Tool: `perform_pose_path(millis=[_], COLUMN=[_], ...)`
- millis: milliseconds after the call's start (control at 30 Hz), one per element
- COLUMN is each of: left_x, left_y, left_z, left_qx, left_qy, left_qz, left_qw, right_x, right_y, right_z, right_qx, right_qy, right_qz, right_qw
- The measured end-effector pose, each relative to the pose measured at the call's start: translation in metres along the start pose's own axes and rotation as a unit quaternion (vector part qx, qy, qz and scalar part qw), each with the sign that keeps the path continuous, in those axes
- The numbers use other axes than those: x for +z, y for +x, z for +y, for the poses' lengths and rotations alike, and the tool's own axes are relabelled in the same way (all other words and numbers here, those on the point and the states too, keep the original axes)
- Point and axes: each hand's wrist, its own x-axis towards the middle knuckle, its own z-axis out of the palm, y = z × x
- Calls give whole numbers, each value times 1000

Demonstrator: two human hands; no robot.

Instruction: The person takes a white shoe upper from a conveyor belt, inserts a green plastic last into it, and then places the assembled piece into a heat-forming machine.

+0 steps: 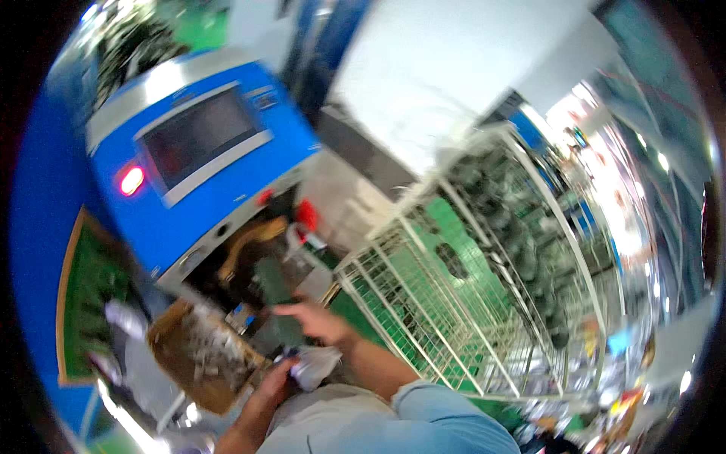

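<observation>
My left hand [278,382] is low in front of my body, its fingers closed at a crumpled whitish bundle [314,368]. Motion blur hides what kind of thing the bundle is. Just beyond it, my right hand [321,321] points leftward with a finger stretched out. That fingertip overlaps a long, dark green flat piece [274,284] standing below the blue machine [197,219]; whether they touch, I cannot tell. The right hand's other fingers are blurred.
The machine has a dark screen [200,136] and a lit red button [131,181]. An open cardboard box [178,340] with whitish scraps sits at the left. To the right stands a white wire rack [423,318], with several dark green items [522,227] along it.
</observation>
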Motion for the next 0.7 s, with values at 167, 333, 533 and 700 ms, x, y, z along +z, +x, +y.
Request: perform_pose_path(millis=[167,333,533,700], left_x=[-37,-97,63,124], left_y=[-9,-19,29,80], left_z=[4,15,12,-15], left_qx=[-5,-1,-32,-63], left_qy=[104,175,305,362], left_qz=[115,97,167,156], left_qw=[988,980,937,917], right_x=[-13,-127,-263,-399], right_y=[-48,-229,-443,-589], right_z=[14,-20,-24,4], right_qx=[-144,-268,-184,201], right_qy=[-22,-295,-354,-295], right_qz=[18,238,748,840], right_qw=[989,886,531,408])
